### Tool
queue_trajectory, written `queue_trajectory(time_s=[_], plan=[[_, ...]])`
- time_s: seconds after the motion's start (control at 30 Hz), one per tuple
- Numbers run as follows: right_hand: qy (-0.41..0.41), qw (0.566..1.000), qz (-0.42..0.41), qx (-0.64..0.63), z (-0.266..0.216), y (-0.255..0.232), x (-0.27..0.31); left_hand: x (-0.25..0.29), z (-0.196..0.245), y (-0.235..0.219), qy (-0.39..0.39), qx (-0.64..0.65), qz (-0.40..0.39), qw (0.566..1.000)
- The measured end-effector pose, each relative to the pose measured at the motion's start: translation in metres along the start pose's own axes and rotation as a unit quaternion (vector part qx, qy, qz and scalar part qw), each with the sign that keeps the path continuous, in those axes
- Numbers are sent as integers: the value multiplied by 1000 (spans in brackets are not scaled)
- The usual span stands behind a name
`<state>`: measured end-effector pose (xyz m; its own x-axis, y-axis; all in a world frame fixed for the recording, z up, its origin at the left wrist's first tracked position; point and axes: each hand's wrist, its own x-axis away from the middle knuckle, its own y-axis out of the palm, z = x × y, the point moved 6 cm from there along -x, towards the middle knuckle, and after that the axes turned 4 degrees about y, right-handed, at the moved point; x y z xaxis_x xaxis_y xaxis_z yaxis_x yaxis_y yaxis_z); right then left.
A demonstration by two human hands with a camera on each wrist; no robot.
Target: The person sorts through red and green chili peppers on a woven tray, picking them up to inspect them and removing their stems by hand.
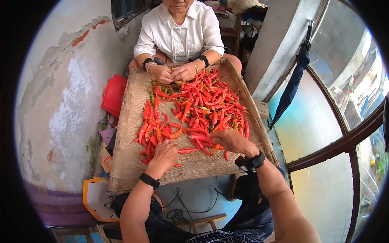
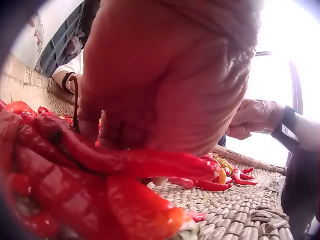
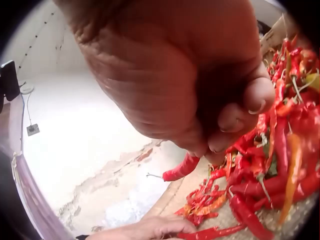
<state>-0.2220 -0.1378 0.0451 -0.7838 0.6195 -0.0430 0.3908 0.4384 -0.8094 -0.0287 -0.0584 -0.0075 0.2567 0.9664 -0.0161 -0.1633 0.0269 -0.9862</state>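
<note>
Red chili peppers [image 1: 202, 97], with a few orange and green ones, lie heaped on a woven tray [image 1: 121, 162]. My right hand [image 1: 233, 141] is raised over the near right of the heap. Its thumb and fingertips pinch a red chili pepper [image 3: 181, 169], whose thin stem points outward. My left hand [image 1: 164, 156] is down at the smaller near-left pile, its fingers bent toward the peppers. One long red chili pepper [image 1: 188, 150] extends beside its fingertips. I cannot tell whether the left fingers grip it. Close below the left palm lie glossy red peppers [image 2: 65, 195].
Across the tray sits a person in a white shirt [image 1: 182, 36], both hands [image 1: 174, 75] together over the far edge. A red plastic container [image 1: 114, 95] stands left of the tray. On the right, a dark folded umbrella [image 1: 293, 81] hangs by the glass panes. A cable [image 1: 186, 206] runs below.
</note>
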Motion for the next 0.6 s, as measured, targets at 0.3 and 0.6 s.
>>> queue_trajectory(time_s=[0.3, 0.6], plan=[[-2, 969, 220, 116, -8, -14, 4, 0, 10, -9, 18, 45, 39, 998], [-52, 997, 44, 21, -30, 56, -4, 5, 35, -33, 95, 166, 98, 977]])
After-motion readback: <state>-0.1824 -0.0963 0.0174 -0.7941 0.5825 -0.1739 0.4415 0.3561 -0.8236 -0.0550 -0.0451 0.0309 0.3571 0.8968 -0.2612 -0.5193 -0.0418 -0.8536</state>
